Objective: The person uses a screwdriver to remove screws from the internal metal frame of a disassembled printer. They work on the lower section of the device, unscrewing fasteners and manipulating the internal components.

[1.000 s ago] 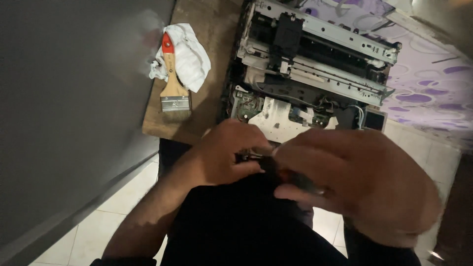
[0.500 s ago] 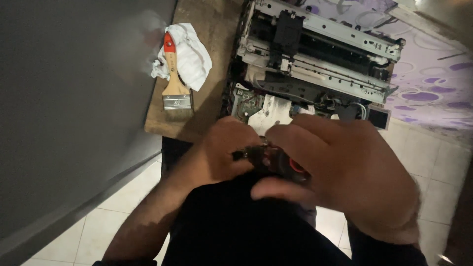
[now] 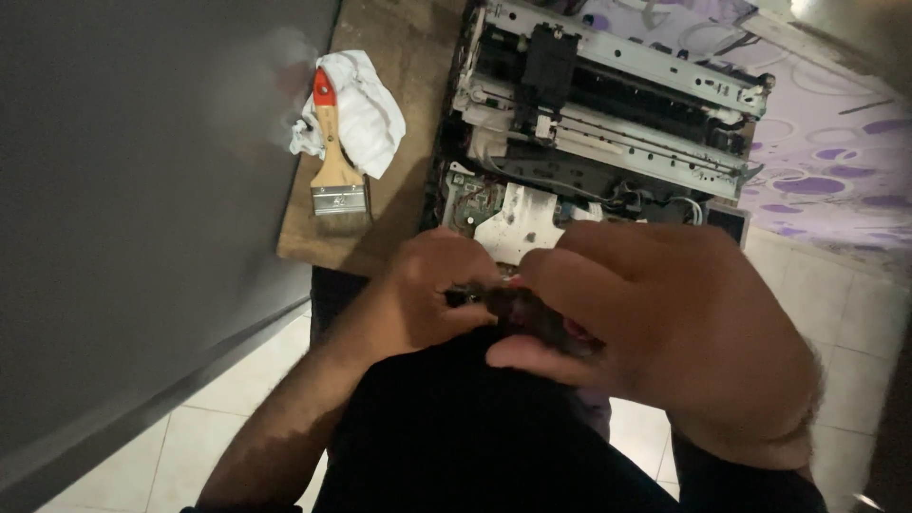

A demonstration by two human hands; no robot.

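Left hand [image 3: 432, 299]: at about 7 o'clock from the frame centre, fingers curled and pinching the near end of a small dark part, steadying it over the lap.
Right hand [image 3: 679, 332]: at about 4 o'clock, larger in view because it is closer to the camera; fingers folded over the other end of the same part, thumb beneath it, hiding most of it.
Small dark part [image 3: 518, 306]: held between both hands, just below the frame centre; a glimpse of red shows at the right fingers; its kind cannot be told. Gripped at both ends, probably so that one hand braces while the other works on it.
Opened printer [image 3: 608, 133]: at 12 to 1 o'clock, cover off, metal rails, black carriage and a circuit board exposed; it sits just beyond the hands, within reach.
Paintbrush [image 3: 334, 157]: at 10 o'clock, wooden handle with red tip, bristles toward the person, lying partly on the cloth, likely kept handy for dusting.
White cloth [image 3: 366, 119]: crumpled under the brush handle.
Tabletop [image 3: 408, 57]: brown wooden board carrying brush, cloth and printer.
Floor [image 3: 237, 408]: pale tiles at 7 o'clock.
Patterned covering [image 3: 826, 161]: purple and white, at 2 o'clock.
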